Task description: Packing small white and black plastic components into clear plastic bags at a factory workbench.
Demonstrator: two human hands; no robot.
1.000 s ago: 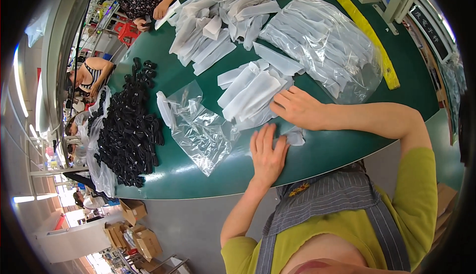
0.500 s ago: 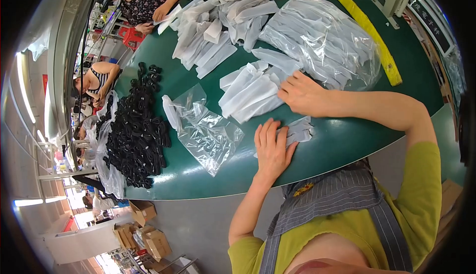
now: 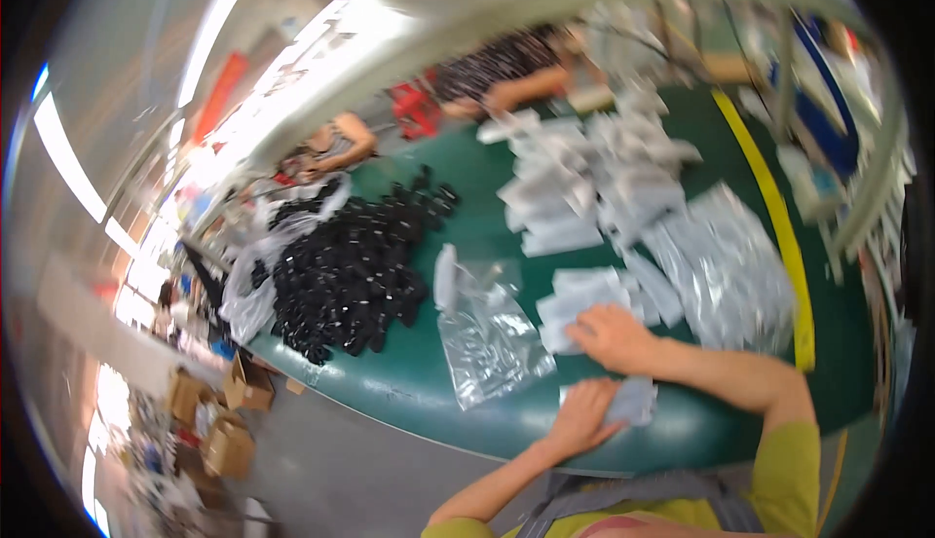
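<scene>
My left hand (image 3: 584,416) lies on a small grey-white sleeve packet (image 3: 635,402) near the table's front edge, fingers stretched out over its left part. Just beyond it, my right hand (image 3: 616,338) rests on a stack of white sleeve packets (image 3: 582,296). Its fingers are bent together on the stack's near side; blur hides whether they grip one. To the left lies a flat clear plastic bag (image 3: 492,348), with a white packet (image 3: 445,278) at its far left corner.
Black coiled cables (image 3: 351,270) are heaped on the left beside a crumpled plastic bag (image 3: 248,309). More white packets (image 3: 555,187) lie at the back. A filled clear bag (image 3: 726,270) and a yellow strip (image 3: 779,231) are at right. A co-worker's arm (image 3: 526,88) reaches in beyond.
The whole view has turned and blurred with head motion. My right hand has shifted from the stack's right end onto its near side. My left hand stays on the small packet.
</scene>
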